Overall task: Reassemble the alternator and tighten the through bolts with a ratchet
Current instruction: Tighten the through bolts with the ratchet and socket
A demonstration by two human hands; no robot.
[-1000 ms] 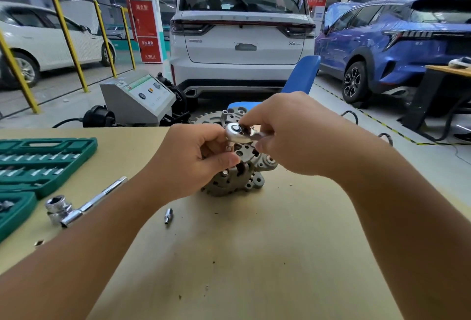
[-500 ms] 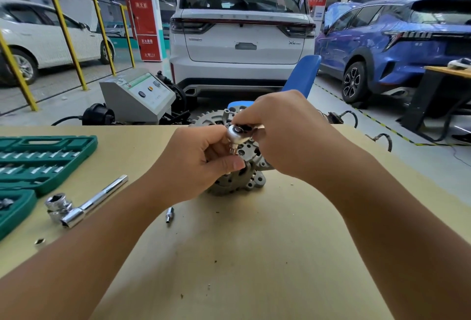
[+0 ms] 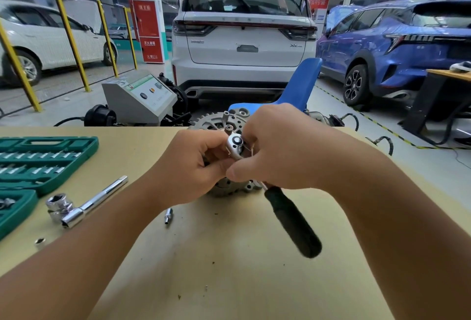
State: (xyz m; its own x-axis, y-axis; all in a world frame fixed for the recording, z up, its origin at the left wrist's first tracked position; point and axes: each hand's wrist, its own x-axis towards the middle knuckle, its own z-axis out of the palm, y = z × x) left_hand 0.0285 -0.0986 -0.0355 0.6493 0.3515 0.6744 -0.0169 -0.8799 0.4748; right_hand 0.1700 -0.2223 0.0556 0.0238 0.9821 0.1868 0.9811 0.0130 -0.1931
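The grey alternator (image 3: 224,189) stands on the tan table (image 3: 229,268), mostly hidden behind both hands. A ratchet (image 3: 235,144) sits with its chrome head on top of the alternator, and its black handle (image 3: 293,220) points toward me and to the right. My left hand (image 3: 188,169) is curled round the alternator body just under the ratchet head. My right hand (image 3: 283,151) grips the ratchet's neck close to the head. The bolt under the socket is hidden.
A green socket case (image 3: 38,161) lies open at the left edge. A chrome breaker bar with a socket (image 3: 84,205) lies beside it, and a small bit (image 3: 168,215) lies near my left wrist. Beyond the table stand a grey machine (image 3: 137,98), a blue chair (image 3: 298,87) and parked cars.
The ratchet handle has swung round toward me and now sticks out below my right hand. Both hands stay on the alternator top.
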